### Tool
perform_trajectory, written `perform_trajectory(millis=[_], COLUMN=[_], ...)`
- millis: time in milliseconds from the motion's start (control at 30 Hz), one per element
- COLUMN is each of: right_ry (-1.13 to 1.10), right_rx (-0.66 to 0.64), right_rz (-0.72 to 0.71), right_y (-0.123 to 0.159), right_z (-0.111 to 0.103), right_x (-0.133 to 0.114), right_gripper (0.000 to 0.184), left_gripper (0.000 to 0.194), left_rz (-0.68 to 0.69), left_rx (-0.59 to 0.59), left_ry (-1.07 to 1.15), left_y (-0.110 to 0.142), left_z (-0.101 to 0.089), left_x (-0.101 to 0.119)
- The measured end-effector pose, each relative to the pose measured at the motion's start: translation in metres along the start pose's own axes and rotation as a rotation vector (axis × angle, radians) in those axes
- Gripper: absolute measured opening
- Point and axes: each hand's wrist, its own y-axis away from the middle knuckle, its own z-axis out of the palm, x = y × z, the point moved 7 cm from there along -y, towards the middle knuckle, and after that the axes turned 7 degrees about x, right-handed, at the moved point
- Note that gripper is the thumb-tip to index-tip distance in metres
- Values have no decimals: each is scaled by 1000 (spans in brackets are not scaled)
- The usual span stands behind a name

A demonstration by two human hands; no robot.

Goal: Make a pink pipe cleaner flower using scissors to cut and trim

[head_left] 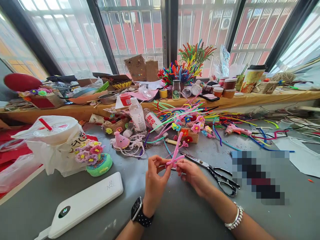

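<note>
Between my two hands is a pink pipe cleaner [177, 146], bent into small loops at the bottom with long ends sticking up and to the right. My left hand [158, 170], with a watch on the wrist, pinches the looped part between thumb and fingertips. From the other side my right hand [191, 173], with a silver bracelet, grips the same pipe cleaner near its bend. Just beyond my right hand lies a pair of black-handled scissors [212, 170]. Part of the looped end is hidden behind my fingers.
A white power bank [87, 203] lies at the left, near a crocheted flower pot [98, 163] and a bagged drink cup [56, 133]. Many coloured pipe cleaners [225, 120] spread behind, with a flower-covered basket [191, 135], a pink glue gun [237, 130] and bottles [137, 116].
</note>
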Motion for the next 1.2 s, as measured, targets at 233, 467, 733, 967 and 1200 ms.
perform_trajectory(millis=[233,467,733,967,1200], right_ry=[211,240,206,0,-170], right_rx=[-8,17,8,1,-49], right_rz=[-109,-219,-300,-37,90], right_y=[-3,-1,-3,-12,-12], right_z=[2,4,7,3,8], right_x=[-7,-10,-11,2,14], right_gripper=[21,27,22,21,26], left_gripper=[29,36,41,39,36], left_rz=[-233,-425,-631,-511,-419], left_rx=[-38,-95,-78,-17,-6], left_ry=[158,367,474,384,385], left_y=[-5,-4,-4,-8,-7], left_z=[1,8,8,3,4], left_x=[-16,-29,-34,-31,-33])
